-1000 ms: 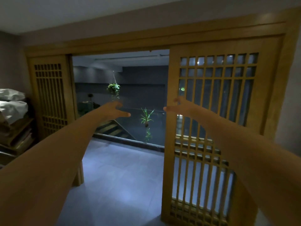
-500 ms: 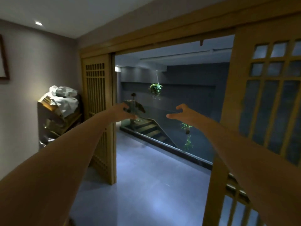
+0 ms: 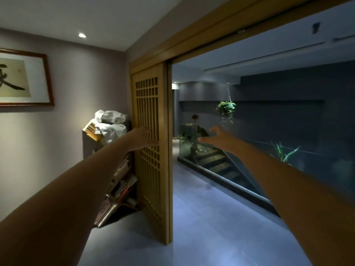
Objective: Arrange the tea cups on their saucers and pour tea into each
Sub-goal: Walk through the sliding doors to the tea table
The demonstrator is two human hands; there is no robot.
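While both bare arms stretch forward into a dim room, the left hand sits at about 10 o'clock from frame centre with fingers extended and loose, grasping nothing, in front of a wooden lattice sliding door; whether it touches the wood cannot be told. At 2 o'clock the right hand is spread, thumb raised, likewise released and holding nothing, seen against the dark opening. Tea cups, saucers and teapot do not show anywhere in this view, nor does any counter. Grey tiled floor fills 6 o'clock, glossy with pale light. At 9 o'clock a framed calligraphy picture hangs on the grey wall, and nearer the door a slanted bookshelf carries crumpled white cloth on top. Beyond the doorway, at 3 o'clock, a hanging plant dangles above a staircase behind a glass panel. One recessed ceiling light glows at 11 o'clock.
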